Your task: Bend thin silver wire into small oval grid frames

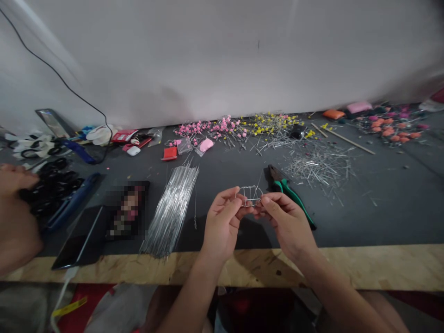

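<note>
Between both hands, just above the dark tabletop, is a small oval wire frame (249,188) with several thin crossbars. My left hand (224,219) pinches its left end between thumb and fingers. Its right end sits in the pinch of my right hand (289,224). A thin wire end sticks up from the frame near the right hand. Pliers with green handles (293,194) lie just behind and right of my right hand. To the left of my left hand is a bundle of straight silver wires (171,208), with a single twisted wire (195,203) beside it.
Pink-tipped wires (211,127), yellow-tipped wires (272,124) and a pile of short wires (317,166) lie toward the wall. A thin stick (350,141) lies at right. Phones (81,238) and black loops (55,185) are at left, near another person's arm (17,222).
</note>
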Tool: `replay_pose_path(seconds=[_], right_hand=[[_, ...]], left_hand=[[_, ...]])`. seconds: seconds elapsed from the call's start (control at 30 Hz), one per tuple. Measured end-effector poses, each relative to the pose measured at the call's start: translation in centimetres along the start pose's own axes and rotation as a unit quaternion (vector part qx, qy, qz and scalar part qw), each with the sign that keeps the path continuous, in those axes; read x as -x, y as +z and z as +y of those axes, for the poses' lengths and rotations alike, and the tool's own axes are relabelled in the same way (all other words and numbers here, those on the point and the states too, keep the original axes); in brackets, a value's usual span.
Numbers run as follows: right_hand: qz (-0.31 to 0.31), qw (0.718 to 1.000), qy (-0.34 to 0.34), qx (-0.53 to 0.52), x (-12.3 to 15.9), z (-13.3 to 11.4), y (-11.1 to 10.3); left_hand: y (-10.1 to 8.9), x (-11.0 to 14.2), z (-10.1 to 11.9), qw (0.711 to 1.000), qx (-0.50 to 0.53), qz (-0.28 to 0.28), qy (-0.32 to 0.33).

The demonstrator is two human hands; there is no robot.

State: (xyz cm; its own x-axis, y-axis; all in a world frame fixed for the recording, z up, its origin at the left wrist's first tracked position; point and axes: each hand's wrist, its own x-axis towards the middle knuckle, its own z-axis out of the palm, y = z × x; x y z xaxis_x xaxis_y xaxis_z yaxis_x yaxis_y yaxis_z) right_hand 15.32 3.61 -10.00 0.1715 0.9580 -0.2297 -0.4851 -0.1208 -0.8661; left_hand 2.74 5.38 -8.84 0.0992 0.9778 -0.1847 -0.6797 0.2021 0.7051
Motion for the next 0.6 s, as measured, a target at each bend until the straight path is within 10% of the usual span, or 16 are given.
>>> replay_pose_path(seconds=[0.6], right_hand=[[0.021, 1.0, -0.022, 0.0, 0.15, 0.39, 0.34]], left_hand=[[0.03, 0.2, -0.55, 1.0, -0.012, 0.018, 0.001]])
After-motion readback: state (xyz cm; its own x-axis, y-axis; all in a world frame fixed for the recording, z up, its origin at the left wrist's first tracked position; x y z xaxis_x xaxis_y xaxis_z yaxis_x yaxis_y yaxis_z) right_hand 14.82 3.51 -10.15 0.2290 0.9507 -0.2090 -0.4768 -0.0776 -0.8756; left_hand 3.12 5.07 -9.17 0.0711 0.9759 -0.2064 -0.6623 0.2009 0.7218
